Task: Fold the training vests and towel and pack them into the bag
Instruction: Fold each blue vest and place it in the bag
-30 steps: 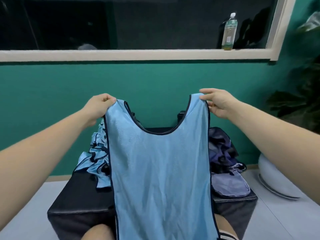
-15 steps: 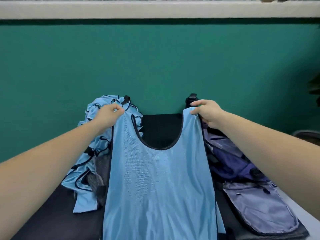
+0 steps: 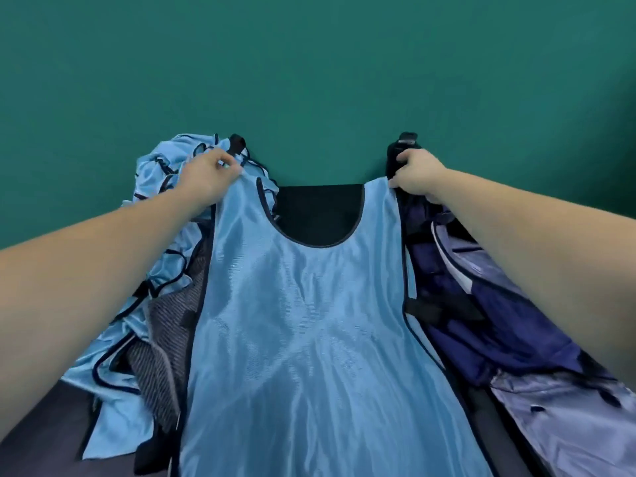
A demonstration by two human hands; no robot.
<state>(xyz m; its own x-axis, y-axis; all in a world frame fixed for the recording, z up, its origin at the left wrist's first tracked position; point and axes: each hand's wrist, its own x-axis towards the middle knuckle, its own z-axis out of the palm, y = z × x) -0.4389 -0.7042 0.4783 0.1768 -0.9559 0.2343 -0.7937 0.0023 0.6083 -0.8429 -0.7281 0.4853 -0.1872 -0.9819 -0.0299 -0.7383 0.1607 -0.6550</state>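
Teal-painted wall [image 3: 309, 63] is filling the background behind a black padded bench [image 3: 316, 215]. You are holding a shiny light-blue training vest with dark trim [image 3: 303, 339] flat along the bench, neckline away from you. An open navy and pale-grey fabric bag [image 3: 499, 321] is lying against its right edge; a crumpled heap of matching light-blue vests [image 3: 165, 187] and a grey striped towel [image 3: 158, 356] are lying on its left. Your left hand [image 3: 210, 177] is pinching the left shoulder strap with curled fingers, and your right hand [image 3: 416, 173] is gripping the right strap likewise.
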